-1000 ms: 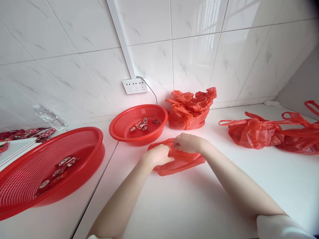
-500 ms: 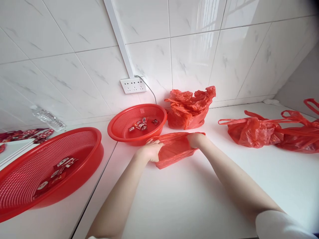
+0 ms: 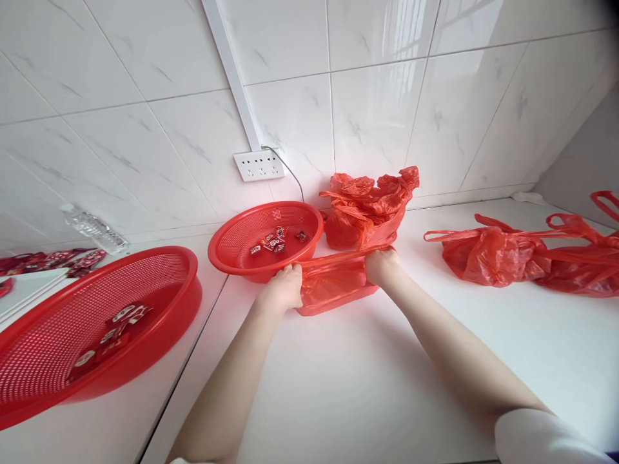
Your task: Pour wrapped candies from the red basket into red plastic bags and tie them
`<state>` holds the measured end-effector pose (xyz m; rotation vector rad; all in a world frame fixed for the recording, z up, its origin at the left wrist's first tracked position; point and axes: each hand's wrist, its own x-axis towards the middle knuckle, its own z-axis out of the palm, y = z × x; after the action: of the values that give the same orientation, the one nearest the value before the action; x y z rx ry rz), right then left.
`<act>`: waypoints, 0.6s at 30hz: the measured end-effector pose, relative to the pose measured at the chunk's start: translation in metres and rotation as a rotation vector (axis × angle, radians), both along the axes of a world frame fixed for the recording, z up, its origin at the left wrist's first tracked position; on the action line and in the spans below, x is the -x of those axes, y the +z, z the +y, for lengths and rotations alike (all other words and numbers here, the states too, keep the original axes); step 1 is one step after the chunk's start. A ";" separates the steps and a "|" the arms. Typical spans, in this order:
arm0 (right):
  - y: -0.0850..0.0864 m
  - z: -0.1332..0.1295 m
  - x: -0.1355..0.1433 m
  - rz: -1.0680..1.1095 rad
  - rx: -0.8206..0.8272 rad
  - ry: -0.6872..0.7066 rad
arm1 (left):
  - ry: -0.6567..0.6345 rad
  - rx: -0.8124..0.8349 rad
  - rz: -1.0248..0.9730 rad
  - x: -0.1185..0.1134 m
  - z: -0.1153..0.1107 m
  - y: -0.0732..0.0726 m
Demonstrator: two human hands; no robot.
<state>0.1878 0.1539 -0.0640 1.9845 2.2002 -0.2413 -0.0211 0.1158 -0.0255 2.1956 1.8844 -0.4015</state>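
Note:
A thin red plastic bag [image 3: 333, 287] is stretched sideways between my two hands above the white table. My left hand [image 3: 286, 287] is closed on its left edge, beside the near rim of the smaller red basket [image 3: 232, 261]. At the bag's right edge, my right hand [image 3: 382, 265] has its fingers curled round the plastic. Several small wrapped packets [image 3: 275, 243] lie in the smaller basket. Just behind the bag stands a bunched heap of red plastic bags [image 3: 367, 216].
A large red basket [image 3: 186, 283] with several packets stands at the left. Behind it are a clear bottle [image 3: 99, 230] and red packages [image 3: 48, 263]. Tied red bags [image 3: 498, 258] lie at the right. A socket strip [image 3: 260, 165] with a cable is on the tiled wall.
My left hand has shifted slightly left and closed on the bag's edge. The bag's far edge is pulled straighter, and its near edge sits a little higher.

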 end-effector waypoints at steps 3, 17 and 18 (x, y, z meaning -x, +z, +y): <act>0.001 -0.003 0.004 -0.082 0.088 -0.018 | 0.014 0.025 0.014 0.002 -0.002 0.001; 0.001 -0.007 0.022 0.308 -0.052 0.532 | -0.135 0.051 -0.063 0.004 0.021 -0.026; -0.005 -0.004 0.022 0.321 -0.035 0.563 | -0.130 0.076 -0.064 0.006 0.025 -0.031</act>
<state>0.1660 0.1496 -0.0693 1.3266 2.8666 -0.4648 -0.0271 0.1403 -0.0567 2.2600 1.6716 -0.4129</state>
